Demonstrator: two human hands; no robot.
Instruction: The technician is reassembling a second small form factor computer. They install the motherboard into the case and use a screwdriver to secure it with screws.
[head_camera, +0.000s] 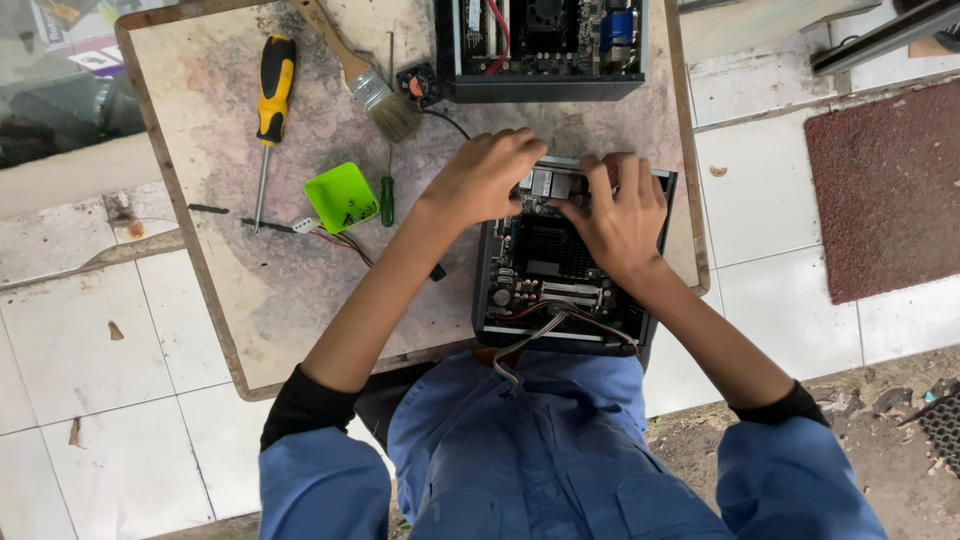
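An open small black computer case (487, 270) with a circuit board (548, 262) inside lies at the near right of a worn wooden board (300, 290). My left hand (487, 177) rests on the case's far left corner, fingers curled on the rim. My right hand (622, 215) presses on the board's far edge, fingers touching silver port blocks (551, 183). Loose cables (530, 340) spill from the case's near side toward my blue shirt.
A second open computer case (540, 88) sits at the far edge. A yellow-handled screwdriver (270, 100), a paintbrush (372, 88), a thin green screwdriver (387, 195) and a small green tray (342, 196) lie left. A red mat (885, 190) covers tiles on the right.
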